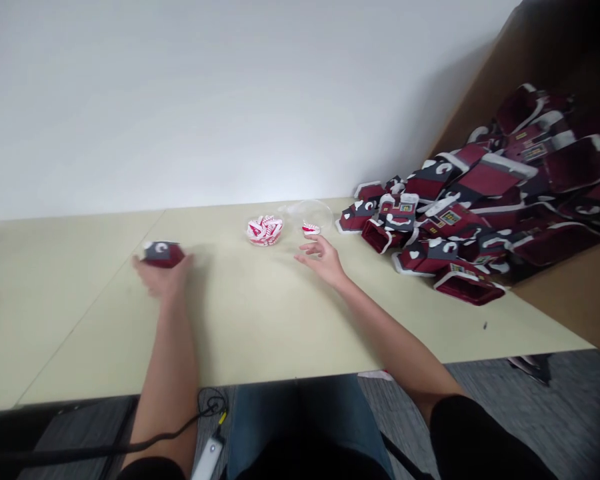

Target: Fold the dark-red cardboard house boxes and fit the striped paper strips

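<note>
**Small dark-red house-shaped piece with charcoal roof and white trim (pixel 164 255), gripped in the left hand (pixel 165 280)**

Fingers and thumb clasp its opposite sides, blurred, at the left of the pale-yellow, smooth-topped table (pixel 260 320); whether it touches the surface is unclear. It is probably light and hollow, judging by the open-bottomed dark-red, white-edged houses (pixel 440 220) heaped in and before a brown cardboard box (pixel 560 287). Stiffness is hard to judge; the broad walls seem the best hold, sparing the raised trim. The right hand (pixel 325 260) has loosely curled, parted fingers, seemingly empty, just beside a small red-and-white striped piece (pixel 311 229). Left of that stands a clear round bowl filled with similar striped pieces (pixel 265 229).
</note>
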Available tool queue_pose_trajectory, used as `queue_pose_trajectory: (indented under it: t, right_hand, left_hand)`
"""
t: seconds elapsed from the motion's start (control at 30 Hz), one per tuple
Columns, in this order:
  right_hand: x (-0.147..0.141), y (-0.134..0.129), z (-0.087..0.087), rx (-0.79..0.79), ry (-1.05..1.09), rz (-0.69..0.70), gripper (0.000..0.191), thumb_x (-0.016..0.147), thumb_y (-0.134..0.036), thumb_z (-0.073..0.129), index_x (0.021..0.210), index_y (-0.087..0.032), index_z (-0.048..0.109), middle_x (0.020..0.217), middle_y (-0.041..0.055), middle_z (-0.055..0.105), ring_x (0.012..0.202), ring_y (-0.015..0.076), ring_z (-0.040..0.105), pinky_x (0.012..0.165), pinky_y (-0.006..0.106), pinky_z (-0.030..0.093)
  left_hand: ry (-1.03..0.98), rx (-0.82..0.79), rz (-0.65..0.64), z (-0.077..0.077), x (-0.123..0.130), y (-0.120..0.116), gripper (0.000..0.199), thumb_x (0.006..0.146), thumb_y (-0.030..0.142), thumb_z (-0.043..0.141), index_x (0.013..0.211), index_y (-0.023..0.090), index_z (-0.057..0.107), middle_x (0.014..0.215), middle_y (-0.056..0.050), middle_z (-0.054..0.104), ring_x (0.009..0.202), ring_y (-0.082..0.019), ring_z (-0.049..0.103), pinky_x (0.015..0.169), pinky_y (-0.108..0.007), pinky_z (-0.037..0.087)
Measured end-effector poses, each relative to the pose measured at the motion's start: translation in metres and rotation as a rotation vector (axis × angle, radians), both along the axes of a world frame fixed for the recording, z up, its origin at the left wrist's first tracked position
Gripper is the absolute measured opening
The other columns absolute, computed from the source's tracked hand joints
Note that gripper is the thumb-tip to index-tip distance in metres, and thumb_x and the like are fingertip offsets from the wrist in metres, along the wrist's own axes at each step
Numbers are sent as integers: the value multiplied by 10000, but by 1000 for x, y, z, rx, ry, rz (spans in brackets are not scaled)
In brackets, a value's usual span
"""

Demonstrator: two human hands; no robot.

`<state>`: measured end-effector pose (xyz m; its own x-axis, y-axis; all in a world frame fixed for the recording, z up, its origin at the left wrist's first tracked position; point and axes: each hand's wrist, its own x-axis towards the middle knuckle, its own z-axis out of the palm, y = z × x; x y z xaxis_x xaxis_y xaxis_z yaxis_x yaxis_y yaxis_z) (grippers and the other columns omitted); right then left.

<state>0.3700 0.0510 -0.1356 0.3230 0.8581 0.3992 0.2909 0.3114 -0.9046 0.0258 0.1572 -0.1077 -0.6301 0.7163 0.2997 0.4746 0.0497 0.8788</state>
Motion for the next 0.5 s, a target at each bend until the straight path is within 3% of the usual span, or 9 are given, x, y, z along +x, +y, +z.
queue_pose_trajectory:
  t: [0.1, 0.2, 0.27, 0.37, 0.43, 0.5]
  right_hand:
    - [16, 3, 9, 50, 50, -53, 640, 623, -516, 794, 1147, -214, 584, 1010, 61, 717, 834, 186, 658, 829, 369, 527]
    - [45, -2, 24, 109, 22, -151, 573, 643, -522, 761, 1080, -184, 608, 989, 79, 711, 784, 184, 652, 768, 355, 532]
    - [76, -14, 36, 155, -83, -297, 509, 673, -502, 740, 1045, -171, 633, 984, 88, 705, 806, 198, 650, 783, 364, 524]
    - [136, -47, 52, 137, -341, -682, 382, 745, -420, 699, 1041, -179, 674, 1056, 107, 693, 933, 242, 629, 904, 424, 468]
    - [177, -72, 58, -37, -463, -1036, 392, 746, -360, 712, 1094, -182, 687, 1154, 162, 659, 1064, 318, 569, 939, 502, 406]
    - [212, -93, 58, -240, -479, -1309, 517, 710, -358, 768, 1180, -167, 669, 1260, 235, 592, 1170, 402, 477, 931, 564, 353]
  left_hand:
    - [-60, -52, 207, 3, -26, 6, 1432, 509, 501, 884, 1539, 202, -65, 1633, -227, 32, 1513, -400, 122, 1155, -692, 187]
    - [-9, -77, 237, 3, -29, 10, 1418, 560, 483, 863, 1535, 190, -125, 1628, -241, -26, 1507, -425, 103, 1149, -676, 231]
    - [55, -74, 204, 4, -20, 9, 1391, 585, 474, 854, 1537, 168, -111, 1621, -255, -6, 1500, -441, 105, 1156, -657, 237]
    - [113, -44, 94, 9, 0, 0, 1333, 615, 471, 840, 1550, 193, -68, 1628, -239, 17, 1503, -441, 87, 1145, -666, 241]
    - [126, -40, 37, 13, 11, -7, 1307, 623, 443, 840, 1554, 237, -53, 1633, -222, 20, 1497, -450, 107, 1122, -686, 259]
    - [124, -54, 13, 16, 19, -12, 1309, 610, 401, 852, 1555, 259, -42, 1633, -217, 30, 1486, -460, 138, 1109, -702, 260]
